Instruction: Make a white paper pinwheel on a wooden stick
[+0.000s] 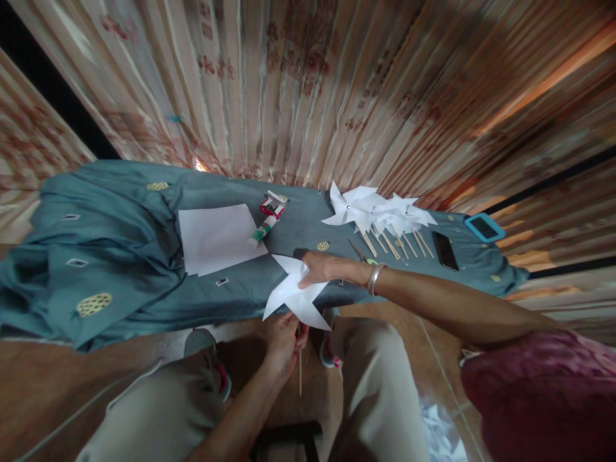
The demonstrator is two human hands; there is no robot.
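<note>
A white paper pinwheel [287, 292] is held over the front edge of the cloth-covered table. My right hand [318, 267] reaches across from the right, closed on the pinwheel near its middle, the thumb pressing on the paper. Below it, my left hand [283, 343] wraps round a thin wooden stick [300, 377], whose lower end sticks out under the fist. The stick's top is hidden behind the paper and fingers, so I cannot tell how it meets the pinwheel.
Several finished pinwheels [353, 205] lie at the back right, near scissors [368, 260], a black phone [445, 250] and a blue-framed device [484, 227]. Paper sheets [219, 240], a glue stick [264, 231] and a small red box [273, 204] lie left of centre. A curtain [289, 90] hangs behind.
</note>
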